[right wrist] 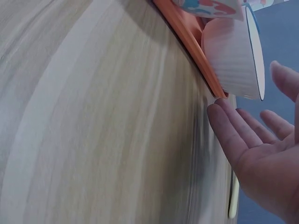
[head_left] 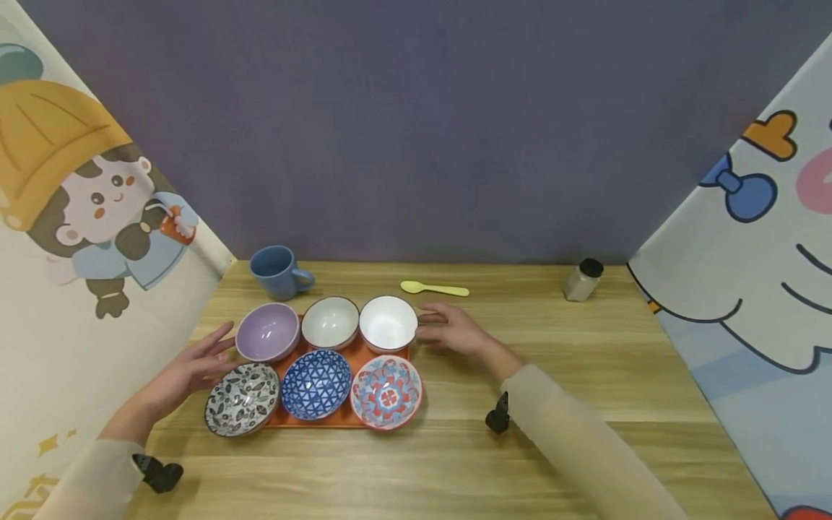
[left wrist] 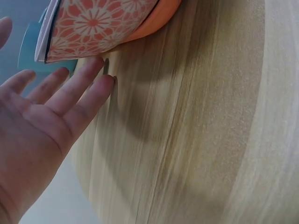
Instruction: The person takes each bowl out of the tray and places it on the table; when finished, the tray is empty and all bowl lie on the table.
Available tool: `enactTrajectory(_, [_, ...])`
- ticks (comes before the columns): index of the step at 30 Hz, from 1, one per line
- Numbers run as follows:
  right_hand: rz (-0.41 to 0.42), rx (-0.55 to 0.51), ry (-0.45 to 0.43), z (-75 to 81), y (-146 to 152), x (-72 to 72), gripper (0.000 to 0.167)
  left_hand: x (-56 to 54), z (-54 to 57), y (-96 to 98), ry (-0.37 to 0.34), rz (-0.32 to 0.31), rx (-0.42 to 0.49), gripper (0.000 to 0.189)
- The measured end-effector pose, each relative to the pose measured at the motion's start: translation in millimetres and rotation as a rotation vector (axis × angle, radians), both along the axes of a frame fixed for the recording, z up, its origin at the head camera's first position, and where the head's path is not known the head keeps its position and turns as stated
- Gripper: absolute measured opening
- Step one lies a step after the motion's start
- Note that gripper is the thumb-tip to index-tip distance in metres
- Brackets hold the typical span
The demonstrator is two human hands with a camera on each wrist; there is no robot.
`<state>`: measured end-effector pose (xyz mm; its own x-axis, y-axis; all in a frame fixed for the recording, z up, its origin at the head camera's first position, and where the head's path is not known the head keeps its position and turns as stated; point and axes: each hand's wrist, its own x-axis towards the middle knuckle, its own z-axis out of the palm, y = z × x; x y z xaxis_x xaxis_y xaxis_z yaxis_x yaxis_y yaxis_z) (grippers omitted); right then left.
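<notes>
1. A dark grey-purple wall (head_left: pixel 416 144) backs a wood-grain tabletop (head_left: pixel 533 390), with cartoon-printed panels (head_left: pixel 123 209) at either side.
2. Nearest the viewer, three patterned bowls line up between the hands: a black-and-white leaf-print bowl (head_left: pixel 242 401) beside the left hand (head_left: pixel 185 372), a blue-and-white geometric bowl (head_left: pixel 316 385) at center, and a red-and-blue floral bowl (head_left: pixel 386 393) toward the right hand (head_left: pixel 455 332).
3. An orange tray (head_left: pixel 359 354) lies under the bowls, apparently to keep them grouped; the end bowls seem to overhang it, probably too broad for its length.
4. The left hand, fingers extended and loosely spread, grips nothing beside the leaf-print and lilac bowls; contact cannot be confirmed.
5. Opposite, the right hand extends relaxed fingers, thumb well apart, near a white bowl (head_left: pixel 388 323). It holds nothing; whether it touches is unclear. The placement suggests palms flanking the set.
6. Behind, a lilac bowl (head_left: pixel 268 332) and pale grey-green bowl (head_left: pixel 331 323) join the white one between the hands.
7. Farthest, seemingly set aside, are a blue mug (head_left: pixel 273 272) beyond the left hand, a yellow spoon (head_left: pixel 434 289) just past the right, and a black-lidded jar (head_left: pixel 583 280) farther out to its right.
</notes>
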<state>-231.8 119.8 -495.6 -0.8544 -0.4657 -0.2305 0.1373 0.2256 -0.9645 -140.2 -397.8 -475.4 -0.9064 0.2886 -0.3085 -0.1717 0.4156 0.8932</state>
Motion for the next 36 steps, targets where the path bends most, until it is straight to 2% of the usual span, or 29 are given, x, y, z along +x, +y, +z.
enactTrajectory(10, [-0.016,-0.026,-0.039,-1.3,-7.0,1.6,0.078,-1.5,-0.6,1.0,-0.003,-0.044,0.041,0.087])
enactTrajectory(20, [-0.009,-0.041,-0.067,-5.9,-15.8,0.3,0.075,-0.1,-5.6,-2.8,-0.004,-0.091,0.171,0.079])
enactTrajectory(29, [-0.001,-0.059,-0.095,-3.9,-13.7,1.5,0.073,-1.9,-9.4,-8.9,-0.027,-0.070,0.175,0.080])
enactTrajectory(36, [-0.028,-0.073,-0.133,-4.1,-15.3,2.1,0.066,-2.5,-10.9,-8.1,-0.050,-0.054,0.169,0.081])
